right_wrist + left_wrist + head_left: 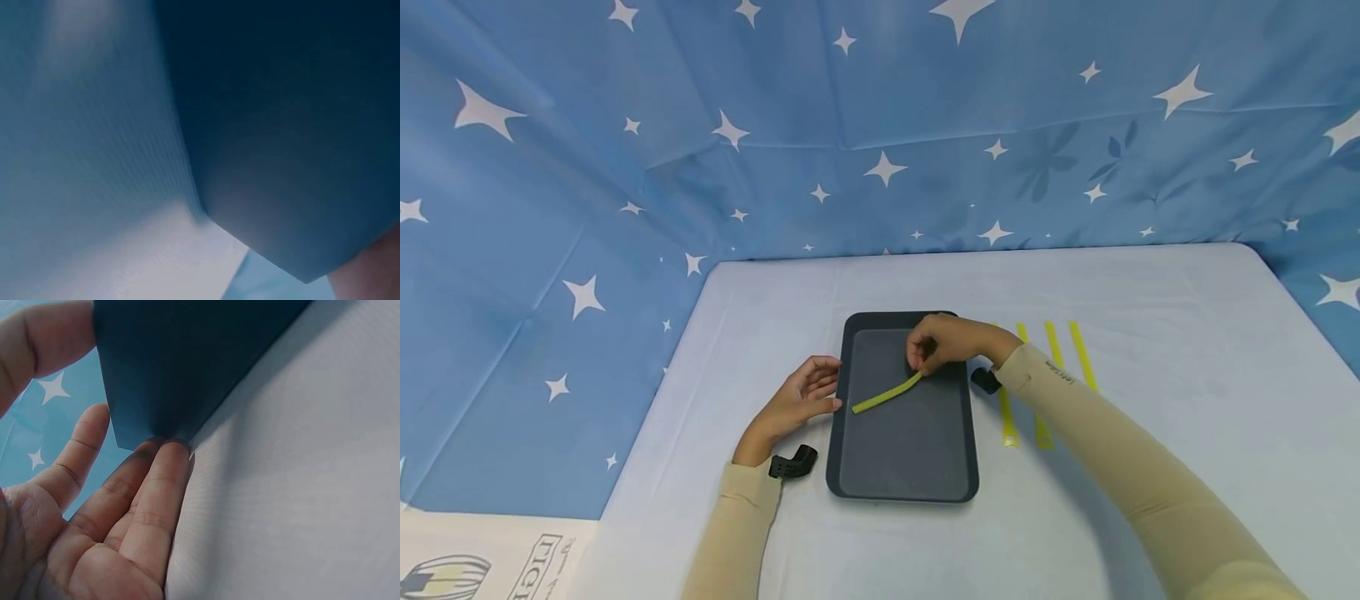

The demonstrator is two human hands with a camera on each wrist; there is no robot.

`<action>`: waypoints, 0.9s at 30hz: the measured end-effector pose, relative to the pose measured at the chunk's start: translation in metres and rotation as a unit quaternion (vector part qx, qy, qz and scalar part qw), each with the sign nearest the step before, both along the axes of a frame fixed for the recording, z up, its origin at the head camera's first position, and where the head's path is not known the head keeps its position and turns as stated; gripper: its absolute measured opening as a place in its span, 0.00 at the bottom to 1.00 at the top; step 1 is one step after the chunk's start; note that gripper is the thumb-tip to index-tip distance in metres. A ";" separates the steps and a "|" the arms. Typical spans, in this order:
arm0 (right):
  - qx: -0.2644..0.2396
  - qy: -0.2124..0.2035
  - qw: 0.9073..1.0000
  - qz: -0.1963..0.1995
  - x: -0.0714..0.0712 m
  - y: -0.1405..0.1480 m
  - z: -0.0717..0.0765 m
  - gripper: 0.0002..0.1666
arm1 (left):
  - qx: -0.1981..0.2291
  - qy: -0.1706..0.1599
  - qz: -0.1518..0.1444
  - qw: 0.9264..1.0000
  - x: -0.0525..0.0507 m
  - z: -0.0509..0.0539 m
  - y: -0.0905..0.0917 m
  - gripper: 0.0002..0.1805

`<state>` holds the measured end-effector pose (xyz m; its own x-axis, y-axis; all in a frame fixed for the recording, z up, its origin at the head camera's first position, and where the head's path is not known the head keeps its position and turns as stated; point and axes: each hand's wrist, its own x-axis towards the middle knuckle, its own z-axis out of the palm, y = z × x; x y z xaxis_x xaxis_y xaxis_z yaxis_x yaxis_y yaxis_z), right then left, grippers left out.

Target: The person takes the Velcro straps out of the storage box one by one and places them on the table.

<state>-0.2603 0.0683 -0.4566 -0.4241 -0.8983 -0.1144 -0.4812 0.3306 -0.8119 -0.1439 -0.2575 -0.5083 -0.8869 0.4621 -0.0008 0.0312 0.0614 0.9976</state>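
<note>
A dark grey rectangular tray (pixel 902 467) lies on the white-covered table. My right hand (pixel 947 340), above the tray's upper right part, pinches one end of a yellow strip (pixel 886 395). The strip's other end reaches down and left over the tray floor. My left hand (pixel 801 396) is at the tray's left side, fingers loosely extended. In the left wrist view, fingertips of the left hand (pixel 119 506) touch the tray's outer wall (pixel 169 369), and the thumb is at its rim. The right wrist view shows mostly the tray wall (pixel 281 156); little of the right hand (pixel 372 269) appears.
Several more yellow strips (pixel 1082 357) lie on the table right of the tray, partly hidden by the right forearm. Blue cloth with white stars (pixel 880 100) hangs behind and left of the table (pixel 1187 333). A printed cream cloth (pixel 497 558) shows at the lower left.
</note>
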 end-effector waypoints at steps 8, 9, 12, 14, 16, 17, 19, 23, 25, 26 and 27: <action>-0.108 -0.069 0.988 -0.087 0.003 0.005 -0.006 0.13 | -0.002 -0.006 0.004 1.000 0.000 0.000 0.001 0.37; -0.117 -0.072 0.986 -0.099 0.005 0.006 -0.006 0.16 | -0.001 -0.007 0.005 1.000 0.000 0.000 0.001 0.37; -0.131 -0.068 0.980 -0.131 0.008 0.007 -0.006 0.22 | 0.002 -0.004 0.003 1.000 -0.001 0.000 0.001 0.37; -0.134 -0.060 0.978 -0.145 0.011 0.009 -0.005 0.22 | 0.006 0.000 0.000 1.000 -0.001 -0.001 0.001 0.38; -0.138 -0.059 0.976 -0.157 0.014 0.011 -0.003 0.22 | 0.006 0.001 -0.002 1.000 -0.002 -0.001 0.001 0.37; -0.143 -0.064 0.974 -0.163 0.016 0.012 -0.002 0.21 | 0.005 0.000 -0.001 1.000 -0.002 -0.001 0.001 0.37; -0.153 -0.072 0.970 -0.172 0.019 0.014 0.000 0.21 | 0.003 -0.001 -0.001 1.000 -0.002 -0.001 0.001 0.37; -0.164 -0.090 0.962 -0.200 0.027 0.020 0.005 0.21 | 0.001 -0.001 0.002 1.000 -0.001 0.000 0.001 0.37; -0.166 -0.096 0.959 -0.210 0.030 0.023 0.007 0.21 | 0.001 0.000 0.002 1.000 -0.001 0.000 0.000 0.37; -0.165 -0.099 0.958 -0.215 0.032 0.024 0.008 0.21 | 0.001 0.000 0.002 1.000 -0.001 -0.001 0.000 0.37; -0.166 -0.102 0.957 -0.217 0.034 0.026 0.010 0.21 | 0.002 -0.001 0.003 1.000 -0.001 -0.001 0.000 0.37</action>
